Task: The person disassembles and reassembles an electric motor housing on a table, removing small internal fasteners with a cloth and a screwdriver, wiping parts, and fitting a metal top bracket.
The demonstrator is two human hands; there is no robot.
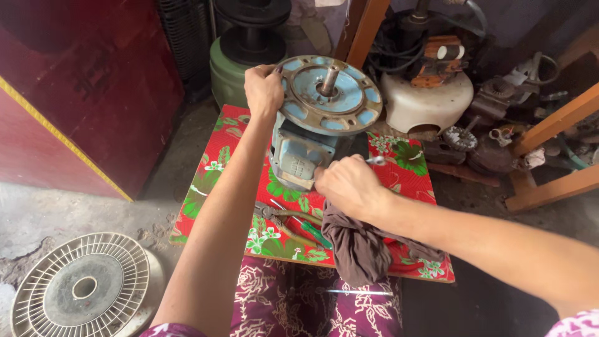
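The left hand (pixel 263 90) is closed over the rim of the round blue flange (pixel 329 95) of an electric motor (pixel 299 156), whose shaft (pixel 329 81) points up just right of that hand. Below it, the right hand (pixel 349 186) is curled tight around a metal wrench (pixel 376 161) set against the motor's side. Under the right wrist a brown cloth (pixel 359 246) lies on the floral board (pixel 212 181), with pliers (pixel 281 217) just left of it
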